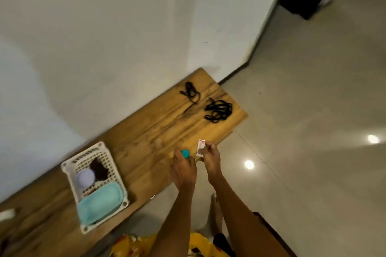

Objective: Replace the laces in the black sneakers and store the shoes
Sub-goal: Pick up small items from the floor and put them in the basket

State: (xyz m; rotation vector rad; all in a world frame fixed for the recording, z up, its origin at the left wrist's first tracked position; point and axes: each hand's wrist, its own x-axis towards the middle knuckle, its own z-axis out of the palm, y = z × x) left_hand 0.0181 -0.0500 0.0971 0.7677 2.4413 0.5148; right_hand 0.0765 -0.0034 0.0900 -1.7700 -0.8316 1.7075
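My clothing: a yellow patterned garment point(146, 244) at the bottom edge, nearest to me
My foot: one bare foot point(215, 210) on the tiled floor point(302, 110), between my forearms
Left hand point(183, 168): fingers curled round a small item with a teal cap point(185, 153); what lies below the cap is hidden
Right hand point(211, 157): pinching a small white card or packet point(201, 147), held upright just beside the teal cap; its print is too blurred to read
Tabletop point(146, 137): wooden, running away from me toward the wall corner; both hands hover over its near edge
Basket point(69, 165): white plastic, to my left on the tabletop, holding a teal pouch point(100, 202), a pale round lid point(85, 177) and something dark
Laces: two black bundles at the far end of the tabletop, a loose one point(190, 92) by the wall and a coiled one point(218, 109) nearer the edge
Key relation: the laces lie ahead and slightly right of my hands, well apart; I judge my right hand the nearer, but both are occupied
Sneakers: not in view
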